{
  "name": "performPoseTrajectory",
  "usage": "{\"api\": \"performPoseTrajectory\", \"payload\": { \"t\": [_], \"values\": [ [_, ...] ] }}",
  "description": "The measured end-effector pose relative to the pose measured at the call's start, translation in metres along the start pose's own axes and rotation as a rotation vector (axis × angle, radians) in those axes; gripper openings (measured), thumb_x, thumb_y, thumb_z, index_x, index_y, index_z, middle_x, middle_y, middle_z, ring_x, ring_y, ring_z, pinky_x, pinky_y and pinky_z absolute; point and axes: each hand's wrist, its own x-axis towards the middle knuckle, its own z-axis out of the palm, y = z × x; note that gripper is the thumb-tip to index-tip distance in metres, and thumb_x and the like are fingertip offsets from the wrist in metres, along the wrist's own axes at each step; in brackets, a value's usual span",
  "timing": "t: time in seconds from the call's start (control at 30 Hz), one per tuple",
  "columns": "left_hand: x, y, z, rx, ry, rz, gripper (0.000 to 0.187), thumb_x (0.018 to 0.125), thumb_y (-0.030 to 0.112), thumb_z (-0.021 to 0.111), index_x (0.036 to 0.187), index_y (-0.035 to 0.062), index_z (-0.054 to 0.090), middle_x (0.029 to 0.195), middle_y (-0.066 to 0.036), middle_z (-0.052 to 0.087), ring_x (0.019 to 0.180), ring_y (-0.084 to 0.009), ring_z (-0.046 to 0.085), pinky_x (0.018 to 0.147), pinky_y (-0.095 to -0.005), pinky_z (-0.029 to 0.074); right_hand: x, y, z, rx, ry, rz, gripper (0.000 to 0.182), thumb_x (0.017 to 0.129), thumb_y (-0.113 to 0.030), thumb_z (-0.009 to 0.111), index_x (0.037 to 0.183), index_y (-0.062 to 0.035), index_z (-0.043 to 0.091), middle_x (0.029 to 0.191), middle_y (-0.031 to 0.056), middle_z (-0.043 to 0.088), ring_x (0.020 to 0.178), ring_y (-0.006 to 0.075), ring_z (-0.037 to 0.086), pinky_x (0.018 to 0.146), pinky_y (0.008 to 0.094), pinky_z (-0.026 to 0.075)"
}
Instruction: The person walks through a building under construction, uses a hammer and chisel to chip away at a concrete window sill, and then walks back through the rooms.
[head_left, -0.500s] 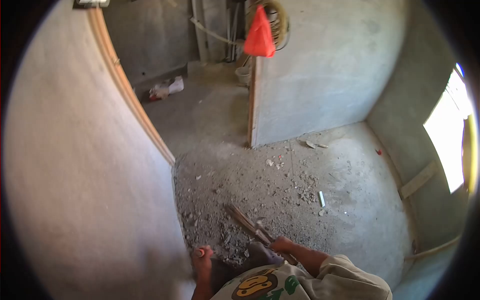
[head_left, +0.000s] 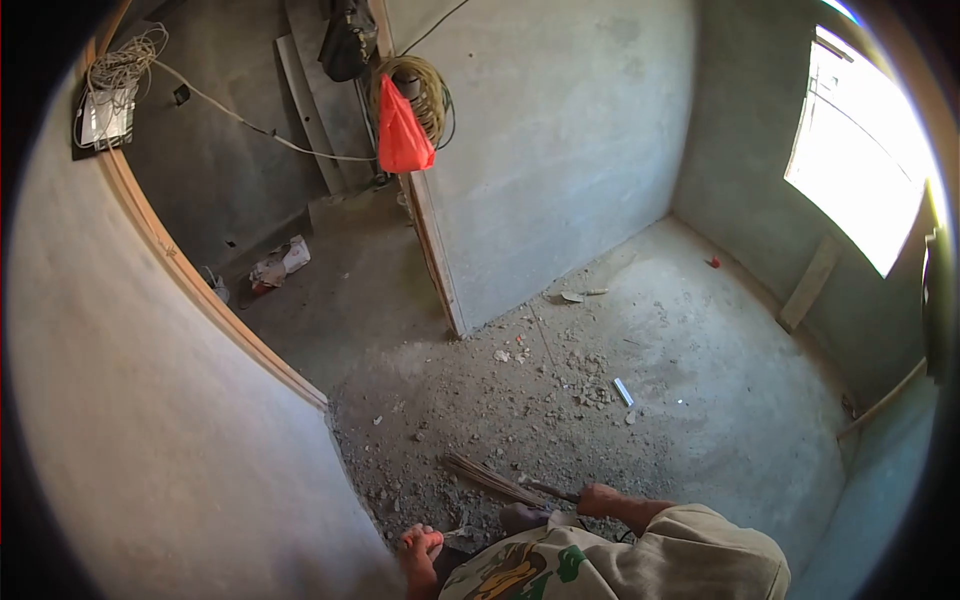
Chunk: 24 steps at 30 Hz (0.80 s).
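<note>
Low in the view, my right hand is closed round the end of a dark, stick-like tool, whose kind I cannot make out. Beside and partly under it lies a bundle of thin brown twigs, like a twig broom, slanting over the rubble. My left hand is low by the left wall with its fingers curled in; what they hold, if anything, is too small to name. Grey rubble covers the floor in front of both hands.
A trowel lies near the wall corner, and a silvery strip on the floor. A red bag and coiled hose hang at the doorway. A board leans under the window. Cable hangs upper left.
My view has tilted and turned, bringing more of the doorway and window in. My right hand has shifted slightly right with the dark tool; my left hand sits lower in the view, fingers still curled.
</note>
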Motion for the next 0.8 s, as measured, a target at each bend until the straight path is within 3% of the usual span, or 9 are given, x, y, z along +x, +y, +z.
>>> {"api": "performPoseTrajectory", "payload": {
  "t": [0.1, 0.2, 0.27, 0.3, 0.37, 0.43, 0.5, 0.73, 0.8],
  "values": [
    [0.005, 0.014, 0.013, -0.102, 0.011, -0.036, 0.046, 0.088, 0.046, 0.060, 0.112, 0.0079, 0.052, 0.099, -0.003, 0.058, 0.086, -0.0181, 0.060, 0.081, -0.0383, 0.049, 0.000, 0.007, 0.001, 0.165, -0.014, 0.095, 0.032, 0.075, -0.027, 0.057, 0.087, -0.0001, 0.068, 0.082, 0.0148, 0.068, 0.080, 0.0268, 0.067, 0.071, 0.0378, 0.053],
    [0.018, 0.021, 0.031, -0.045, -0.054, 0.014, 0.041, 0.090, 0.041, 0.058, 0.111, 0.0052, 0.053, 0.100, -0.008, 0.061, 0.086, -0.0180, 0.061, 0.084, -0.0405, 0.048, 0.028, 0.015, 0.009, 0.148, -0.015, -0.028, 0.034, 0.074, -0.032, 0.061, 0.091, -0.0036, 0.069, 0.084, 0.0143, 0.069, 0.079, 0.0258, 0.067, 0.069, 0.0358, 0.052],
    [0.021, 0.029, 0.044, -0.014, -0.081, 0.023, 0.038, 0.089, 0.039, 0.061, 0.103, 0.0044, 0.056, 0.086, -0.008, 0.063, 0.078, -0.0166, 0.062, 0.080, -0.0366, 0.048, 0.041, 0.018, 0.012, -0.353, 0.029, -0.466, 0.023, 0.078, -0.029, 0.060, 0.087, -0.0109, 0.070, 0.083, 0.0090, 0.069, 0.078, 0.0279, 0.068, 0.065, 0.0407, 0.053],
    [0.030, 0.024, 0.047, 0.041, -0.197, 0.126, 0.036, 0.088, 0.038, 0.063, 0.098, 0.0041, 0.058, 0.077, -0.007, 0.062, 0.071, -0.0159, 0.061, 0.076, -0.0342, 0.048, 0.040, 0.023, 0.013, -0.301, 0.064, -0.510, 0.022, 0.076, -0.030, 0.061, 0.090, -0.0150, 0.070, 0.085, 0.0089, 0.069, 0.080, 0.0301, 0.067, 0.066, 0.0414, 0.052],
    [0.026, 0.031, 0.063, -0.005, -0.279, 0.158, 0.032, 0.085, 0.035, 0.067, 0.081, 0.0044, 0.059, 0.057, -0.004, 0.056, 0.049, -0.0128, 0.054, 0.055, -0.0274, 0.045, -0.004, 0.014, 0.007, -0.121, 0.094, -0.367, 0.022, 0.077, -0.028, 0.062, 0.094, -0.0152, 0.069, 0.083, 0.0116, 0.068, 0.080, 0.0295, 0.066, 0.068, 0.0411, 0.051],
    [0.018, 0.036, 0.063, 0.044, -0.373, 0.110, 0.032, 0.085, 0.035, 0.068, 0.077, 0.0050, 0.058, 0.055, -0.003, 0.055, 0.046, -0.0117, 0.052, 0.049, -0.0261, 0.042, -0.025, 0.014, 0.017, 0.062, 0.118, -0.227, 0.023, 0.078, -0.027, 0.062, 0.097, -0.0154, 0.067, 0.082, 0.0144, 0.066, 0.079, 0.0289, 0.066, 0.069, 0.0407, 0.051],
    [0.006, 0.033, 0.063, 0.131, -0.410, 0.070, 0.037, 0.085, 0.034, 0.069, 0.066, 0.0068, 0.054, 0.050, -0.002, 0.051, 0.037, -0.0087, 0.045, 0.037, -0.0240, 0.035, -0.032, 0.026, 0.038, -0.268, 0.088, -0.339, 0.025, 0.078, -0.026, 0.061, 0.098, -0.0131, 0.068, 0.088, 0.0146, 0.068, 0.084, 0.0296, 0.066, 0.072, 0.0416, 0.051],
    [-0.028, 0.019, -0.006, 0.235, -0.354, -0.052, 0.031, 0.084, 0.029, 0.069, 0.067, 0.0075, 0.054, 0.048, -0.001, 0.048, 0.034, -0.0089, 0.044, 0.032, -0.0243, 0.034, -0.046, 0.041, 0.142, -0.251, 0.195, -0.294, 0.024, 0.076, -0.025, 0.062, 0.095, -0.0150, 0.070, 0.091, 0.0123, 0.068, 0.088, 0.0318, 0.066, 0.074, 0.0426, 0.052],
    [-0.032, 0.007, -0.037, 0.253, -0.215, -0.088, 0.027, 0.082, 0.026, 0.068, 0.068, 0.0082, 0.055, 0.048, -0.002, 0.049, 0.034, -0.0090, 0.043, 0.031, -0.0241, 0.033, -0.053, 0.044, 0.173, -0.076, 0.157, -0.148, 0.023, 0.075, -0.026, 0.062, 0.092, -0.0136, 0.072, 0.094, 0.0147, 0.068, 0.090, 0.0322, 0.066, 0.076, 0.0427, 0.052]
  ]
}}
